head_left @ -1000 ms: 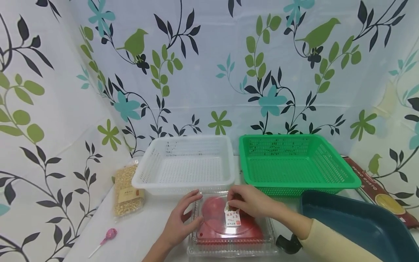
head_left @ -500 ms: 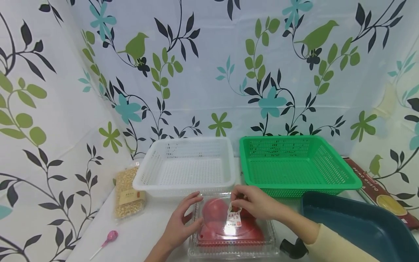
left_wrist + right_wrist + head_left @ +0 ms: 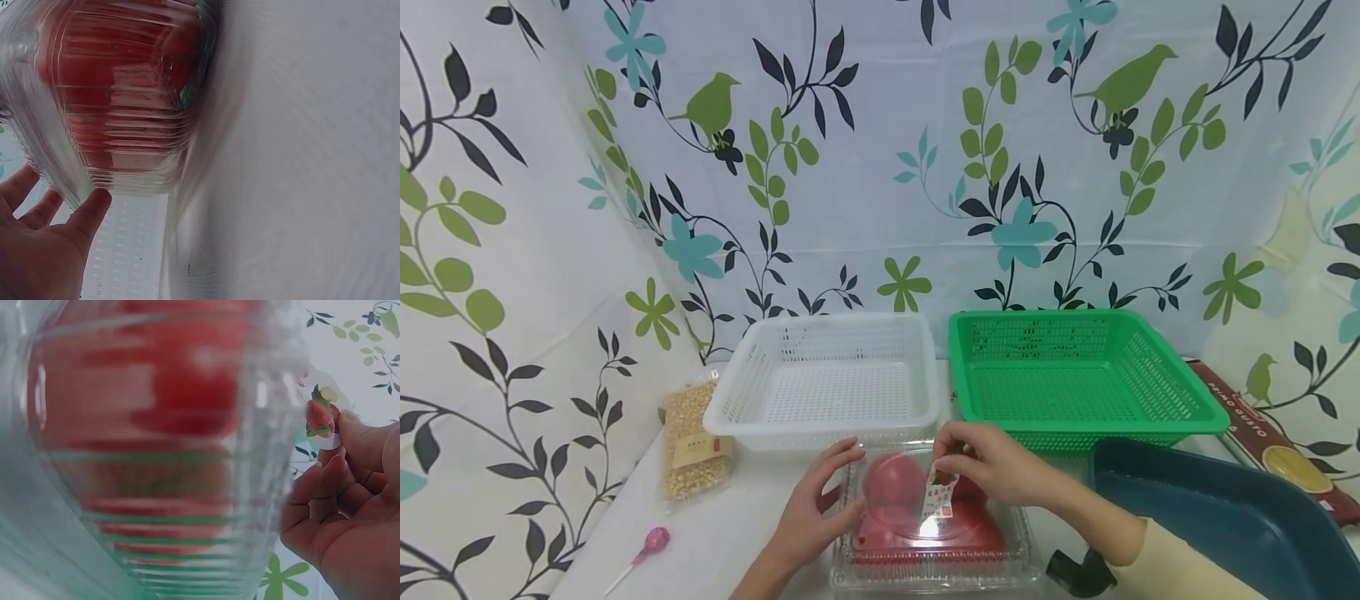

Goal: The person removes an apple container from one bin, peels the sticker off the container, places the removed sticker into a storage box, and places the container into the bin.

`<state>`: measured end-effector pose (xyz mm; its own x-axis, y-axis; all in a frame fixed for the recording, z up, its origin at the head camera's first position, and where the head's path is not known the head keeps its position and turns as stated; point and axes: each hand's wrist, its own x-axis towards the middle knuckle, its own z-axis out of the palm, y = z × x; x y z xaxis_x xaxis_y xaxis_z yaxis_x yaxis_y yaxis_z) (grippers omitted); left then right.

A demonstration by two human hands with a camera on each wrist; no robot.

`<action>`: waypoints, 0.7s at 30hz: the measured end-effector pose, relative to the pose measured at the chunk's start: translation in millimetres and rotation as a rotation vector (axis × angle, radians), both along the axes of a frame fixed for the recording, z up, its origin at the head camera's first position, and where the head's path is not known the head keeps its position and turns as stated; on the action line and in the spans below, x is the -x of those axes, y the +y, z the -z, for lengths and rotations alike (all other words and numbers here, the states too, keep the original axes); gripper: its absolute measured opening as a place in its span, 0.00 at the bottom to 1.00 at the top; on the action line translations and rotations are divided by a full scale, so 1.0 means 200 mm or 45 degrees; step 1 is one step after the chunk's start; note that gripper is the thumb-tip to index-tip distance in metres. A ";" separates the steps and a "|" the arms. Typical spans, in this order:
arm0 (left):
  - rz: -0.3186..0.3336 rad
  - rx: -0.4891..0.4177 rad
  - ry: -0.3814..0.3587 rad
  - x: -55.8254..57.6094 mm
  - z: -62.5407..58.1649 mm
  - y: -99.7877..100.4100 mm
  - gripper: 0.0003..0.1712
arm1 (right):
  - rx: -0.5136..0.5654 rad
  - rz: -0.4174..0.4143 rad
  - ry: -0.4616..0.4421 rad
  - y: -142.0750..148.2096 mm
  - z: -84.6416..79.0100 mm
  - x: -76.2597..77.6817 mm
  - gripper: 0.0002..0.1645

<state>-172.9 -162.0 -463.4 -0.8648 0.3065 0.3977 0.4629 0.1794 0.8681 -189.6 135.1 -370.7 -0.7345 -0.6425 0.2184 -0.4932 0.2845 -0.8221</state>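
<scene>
A clear plastic clamshell box (image 3: 934, 575) holds round red fruit that look like tomatoes (image 3: 887, 525). My left hand (image 3: 820, 504) rests against the box's left side, its fingers spread; in the left wrist view the fingertips touch the rim. Above the lid, my right hand (image 3: 992, 462) pinches the upper end of a white sticker (image 3: 937, 500) with red print. In the right wrist view the sticker (image 3: 322, 419) shows a picture of red fruit with green leaves and stands up from the lid between thumb and finger. Its lower end is close to the lid.
Behind the box stand a white basket (image 3: 822, 433) and a green basket (image 3: 1090, 435). A dark blue tray (image 3: 1217, 517) and a red-brown packet (image 3: 1277, 442) lie right. A black curved object (image 3: 1078, 573) sits near my right sleeve. Left are a kernel bag (image 3: 696, 442) and a pink lollipop (image 3: 656, 540).
My right hand has moved slightly up and to the right, and more of the sticker has come up from the lid. My left hand has stayed at the box's side.
</scene>
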 end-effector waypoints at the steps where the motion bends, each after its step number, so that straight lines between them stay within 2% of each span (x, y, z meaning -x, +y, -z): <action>1: 0.001 -0.001 -0.001 0.00 0.00 0.00 0.32 | 0.002 0.011 0.000 0.01 -0.01 0.00 0.03; 8: 0.001 -0.001 -0.003 0.00 0.00 0.00 0.32 | 0.082 0.069 0.087 0.09 -0.11 0.04 0.02; 14: -0.005 -0.001 -0.005 0.00 -0.01 -0.01 0.32 | 0.008 0.095 0.101 0.18 -0.16 0.05 0.04; 21: 0.011 -0.015 -0.020 0.00 -0.01 0.00 0.33 | -0.025 0.119 0.084 0.32 -0.16 0.03 0.02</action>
